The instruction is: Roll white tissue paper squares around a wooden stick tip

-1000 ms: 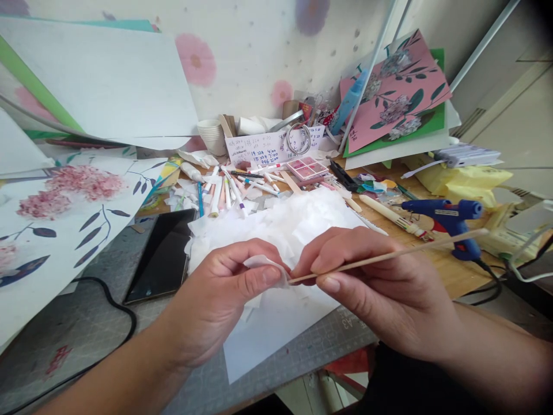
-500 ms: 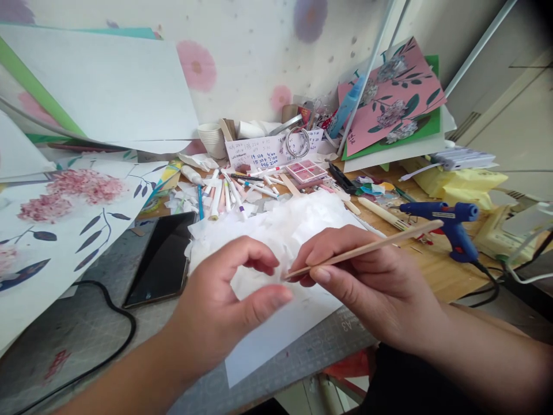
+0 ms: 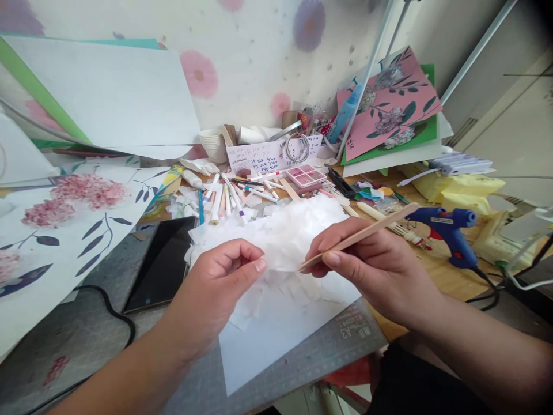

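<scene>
In my right hand [image 3: 367, 268] is a flat wooden craft stick [image 3: 367, 229], pinched between thumb and fingers. It slants up to the right, its lower tip pointing toward my left hand over the white pile. My left hand [image 3: 228, 276] is closed in a pinch, thumb against the fingers. Whatever it holds, if anything, blends into the white behind and I cannot make it out. Below and behind both hands lies a heap of thin white tissue pieces [image 3: 302, 225], partly on a white paper sheet [image 3: 259, 360]. A gap separates the two hands.
A grey cutting mat [image 3: 345, 351] lies under the sheet. A dark phone or tablet [image 3: 158, 265] is at left, near a flower picture [image 3: 86, 230]. Several markers [image 3: 228, 199] and a pink palette [image 3: 306, 175] sit behind the heap. A blue glue gun [image 3: 453, 227] stands right.
My left thumb and fingers, apart before, have come together in a pinch. My right hand with the craft stick has shifted slightly right, away from the left, and the stick tilts more steeply.
</scene>
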Action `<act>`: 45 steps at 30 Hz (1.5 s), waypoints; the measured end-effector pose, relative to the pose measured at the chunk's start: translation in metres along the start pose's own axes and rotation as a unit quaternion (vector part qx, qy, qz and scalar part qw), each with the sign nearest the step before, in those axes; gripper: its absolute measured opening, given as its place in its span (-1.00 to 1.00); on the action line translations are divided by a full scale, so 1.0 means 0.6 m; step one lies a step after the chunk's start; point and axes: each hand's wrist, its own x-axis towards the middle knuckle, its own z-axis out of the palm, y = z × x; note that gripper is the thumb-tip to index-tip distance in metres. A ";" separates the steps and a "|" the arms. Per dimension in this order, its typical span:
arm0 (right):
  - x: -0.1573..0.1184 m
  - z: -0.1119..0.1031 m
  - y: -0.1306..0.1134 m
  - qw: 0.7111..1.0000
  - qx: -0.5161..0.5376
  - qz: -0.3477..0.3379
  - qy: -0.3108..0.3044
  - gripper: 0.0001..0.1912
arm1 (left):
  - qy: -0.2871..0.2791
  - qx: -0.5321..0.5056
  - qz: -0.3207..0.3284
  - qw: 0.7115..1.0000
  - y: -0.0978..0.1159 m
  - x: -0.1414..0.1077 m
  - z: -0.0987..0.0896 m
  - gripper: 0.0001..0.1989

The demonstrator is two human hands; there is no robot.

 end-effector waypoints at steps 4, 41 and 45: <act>0.001 -0.009 0.000 1.000 0.019 0.011 0.005 -0.96 | 0.005 -0.045 -0.030 0.999 -0.001 0.006 0.005 -0.89; -0.003 0.028 -0.012 0.969 -0.195 -0.145 -0.038 -0.87 | -0.049 -0.070 -0.015 0.996 0.002 -0.005 0.013 -0.83; -0.004 0.026 -0.010 0.969 -0.194 -0.151 -0.040 -0.84 | -0.040 -0.047 -0.024 0.998 -0.001 -0.001 0.012 -0.80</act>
